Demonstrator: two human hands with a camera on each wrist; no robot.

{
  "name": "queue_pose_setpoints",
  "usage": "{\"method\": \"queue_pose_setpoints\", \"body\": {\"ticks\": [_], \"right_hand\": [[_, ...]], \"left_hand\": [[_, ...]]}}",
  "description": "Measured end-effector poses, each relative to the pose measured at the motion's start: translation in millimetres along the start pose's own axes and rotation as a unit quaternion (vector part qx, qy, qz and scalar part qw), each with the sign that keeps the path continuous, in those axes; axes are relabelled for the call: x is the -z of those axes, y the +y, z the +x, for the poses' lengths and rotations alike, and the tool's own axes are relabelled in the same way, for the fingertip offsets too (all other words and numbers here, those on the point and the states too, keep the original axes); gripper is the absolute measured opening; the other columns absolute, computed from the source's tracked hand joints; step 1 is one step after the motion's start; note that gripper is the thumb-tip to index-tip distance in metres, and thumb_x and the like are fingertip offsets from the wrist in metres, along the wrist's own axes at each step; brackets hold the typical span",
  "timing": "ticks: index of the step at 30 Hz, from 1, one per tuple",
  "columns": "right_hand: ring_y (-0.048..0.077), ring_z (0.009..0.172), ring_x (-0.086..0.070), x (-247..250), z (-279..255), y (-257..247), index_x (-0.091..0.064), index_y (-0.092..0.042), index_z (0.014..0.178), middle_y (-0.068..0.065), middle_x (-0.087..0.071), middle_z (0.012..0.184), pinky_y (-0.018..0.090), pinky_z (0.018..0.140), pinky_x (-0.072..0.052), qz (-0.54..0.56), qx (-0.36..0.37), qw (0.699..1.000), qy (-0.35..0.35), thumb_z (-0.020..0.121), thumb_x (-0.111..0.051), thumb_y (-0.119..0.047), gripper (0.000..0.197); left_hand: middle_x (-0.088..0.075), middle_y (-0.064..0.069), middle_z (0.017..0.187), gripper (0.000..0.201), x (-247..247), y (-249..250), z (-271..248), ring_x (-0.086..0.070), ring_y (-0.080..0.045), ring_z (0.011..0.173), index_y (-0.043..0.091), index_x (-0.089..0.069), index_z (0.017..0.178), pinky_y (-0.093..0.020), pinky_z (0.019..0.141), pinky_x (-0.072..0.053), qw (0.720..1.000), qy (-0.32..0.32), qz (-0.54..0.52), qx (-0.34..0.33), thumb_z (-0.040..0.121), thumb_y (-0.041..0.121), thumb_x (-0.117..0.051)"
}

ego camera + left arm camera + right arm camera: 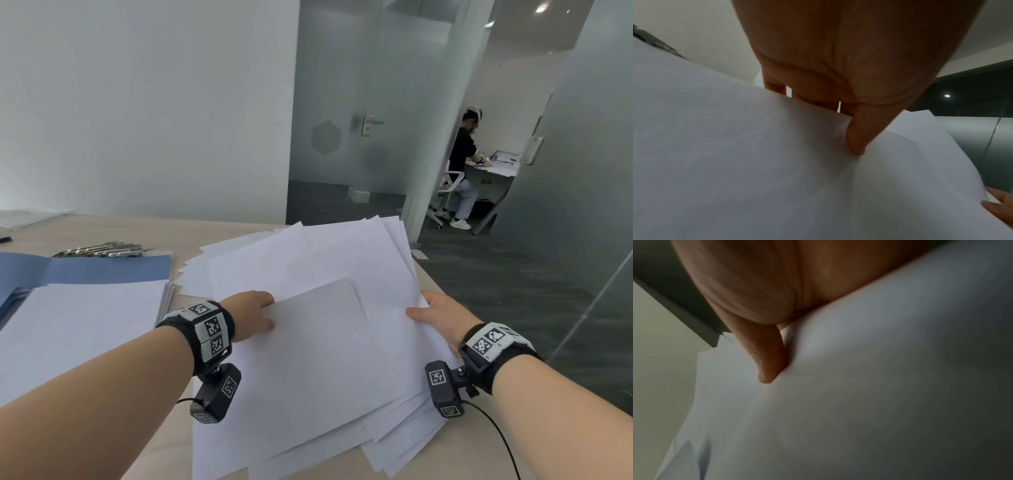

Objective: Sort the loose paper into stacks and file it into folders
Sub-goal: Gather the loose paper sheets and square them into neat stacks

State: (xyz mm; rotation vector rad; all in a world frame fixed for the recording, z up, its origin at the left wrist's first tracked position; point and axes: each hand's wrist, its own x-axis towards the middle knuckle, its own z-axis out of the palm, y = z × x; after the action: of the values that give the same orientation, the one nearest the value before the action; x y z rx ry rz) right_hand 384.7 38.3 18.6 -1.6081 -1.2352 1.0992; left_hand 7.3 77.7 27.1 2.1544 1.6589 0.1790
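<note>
A messy heap of loose white paper (308,260) covers the middle of the beige table. My left hand (255,317) pinches the left edge of the top sheets (318,353), thumb on top and fingers slipped under them. In the left wrist view the thumb of my left hand (857,138) presses down on the sheets (756,162). My right hand (433,317) grips the right edge of the same sheets, thumb on top; the right wrist view shows that hand (768,363) with its thumb on the paper (859,402). An open blue folder (102,269) lies at the left with a neat paper stack (78,329) on it.
Metal binder clips (106,249) lie behind the folder, and more sheets (30,217) at the far left. The table's right edge (435,284) drops to grey carpet. Beyond glass partitions (342,113), another person (462,168) works at a desk.
</note>
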Motion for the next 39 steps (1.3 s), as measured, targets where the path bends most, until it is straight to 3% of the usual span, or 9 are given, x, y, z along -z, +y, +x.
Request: {"method": "queue_pose_setpoints", "body": {"ticks": [9,13,17,22,28,32,34,36,39], "right_hand": [[0.041,0.099,-0.069,-9,6,6,-0.066,-0.003,0.110,0.023,-0.073,0.111,0.057,0.095,-0.053,0.033,-0.015,0.999,0.029,0.095,-0.063,0.000,0.016],[0.035,0.087,-0.070,-7,5,9,-0.066,-0.006,0.105,0.021,-0.072,0.107,0.043,0.077,-0.057,0.091,-0.022,0.993,0.065,0.097,-0.060,-0.002,0.011],[0.035,0.087,-0.070,-8,6,15,-0.065,-0.001,0.115,0.022,-0.073,0.106,0.043,0.076,-0.058,0.111,-0.047,0.990,0.070,0.098,-0.059,-0.003,0.019],[0.033,0.080,-0.074,-22,2,18,-0.066,-0.001,0.113,0.018,-0.077,0.095,0.040,0.071,-0.058,0.105,-0.109,0.988,0.037,0.099,-0.059,-0.004,0.016],[0.035,0.096,-0.072,-44,-3,16,-0.066,-0.004,0.111,0.018,-0.076,0.102,0.048,0.090,-0.057,0.086,-0.138,0.986,0.028,0.096,-0.067,-0.023,0.024],[0.033,0.101,-0.070,-53,-2,15,-0.067,-0.004,0.116,0.014,-0.074,0.108,0.042,0.097,-0.052,0.071,-0.156,0.985,0.029,0.094,-0.069,-0.039,0.041],[0.028,0.107,-0.065,-53,-2,16,-0.065,-0.011,0.113,0.006,-0.069,0.110,0.038,0.105,-0.043,0.048,-0.166,0.985,0.018,0.089,-0.072,-0.048,0.045],[0.029,0.114,-0.065,-53,1,19,-0.066,-0.009,0.119,0.007,-0.070,0.117,0.043,0.110,-0.043,0.013,-0.153,0.988,-0.002,0.084,-0.080,-0.035,0.047],[0.035,0.106,-0.069,-55,3,22,-0.064,-0.002,0.121,0.015,-0.073,0.115,0.049,0.103,-0.051,-0.099,-0.128,0.987,-0.013,0.076,-0.082,-0.009,0.049]], "left_hand": [[-0.065,0.008,0.086,0.010,0,-4,-1,-0.062,-0.011,0.078,0.024,-0.064,0.087,-0.024,0.074,-0.051,0.998,-0.036,-0.049,0.030,0.090,0.034,-0.066],[-0.065,0.001,0.089,0.012,7,-23,3,-0.063,-0.021,0.085,0.015,-0.063,0.093,-0.024,0.071,-0.051,0.987,-0.002,-0.132,0.090,0.094,0.027,-0.064],[-0.075,-0.015,0.099,0.014,-2,-45,5,-0.073,-0.037,0.094,0.011,-0.068,0.097,-0.051,0.090,-0.059,0.939,0.027,-0.308,0.150,0.087,0.021,-0.072],[-0.070,-0.023,0.111,0.008,-34,-46,18,-0.068,-0.040,0.104,0.014,-0.064,0.089,-0.056,0.098,-0.053,0.897,0.062,-0.403,0.172,0.089,0.014,-0.071],[-0.073,-0.018,0.108,0.049,-57,-8,19,-0.071,-0.040,0.100,0.006,-0.064,0.111,-0.050,0.089,-0.058,0.897,-0.011,-0.414,0.154,0.071,0.034,-0.065],[-0.072,-0.015,0.110,0.025,-50,28,-2,-0.071,-0.035,0.096,0.011,-0.061,0.114,-0.036,0.066,-0.056,0.905,-0.049,-0.398,0.140,0.097,0.028,-0.057],[-0.073,-0.014,0.111,0.026,-50,35,-8,-0.072,-0.035,0.100,0.012,-0.063,0.113,-0.049,0.081,-0.061,0.902,-0.077,-0.404,0.133,0.098,0.032,-0.059],[-0.075,-0.013,0.110,0.026,-49,38,-13,-0.072,-0.035,0.104,0.013,-0.065,0.111,-0.052,0.093,-0.057,0.892,-0.096,-0.424,0.124,0.097,0.035,-0.062],[-0.076,-0.010,0.105,0.030,-47,34,-19,-0.074,-0.031,0.098,0.011,-0.065,0.112,-0.045,0.087,-0.058,0.886,-0.099,-0.437,0.121,0.097,0.037,-0.062]]}}
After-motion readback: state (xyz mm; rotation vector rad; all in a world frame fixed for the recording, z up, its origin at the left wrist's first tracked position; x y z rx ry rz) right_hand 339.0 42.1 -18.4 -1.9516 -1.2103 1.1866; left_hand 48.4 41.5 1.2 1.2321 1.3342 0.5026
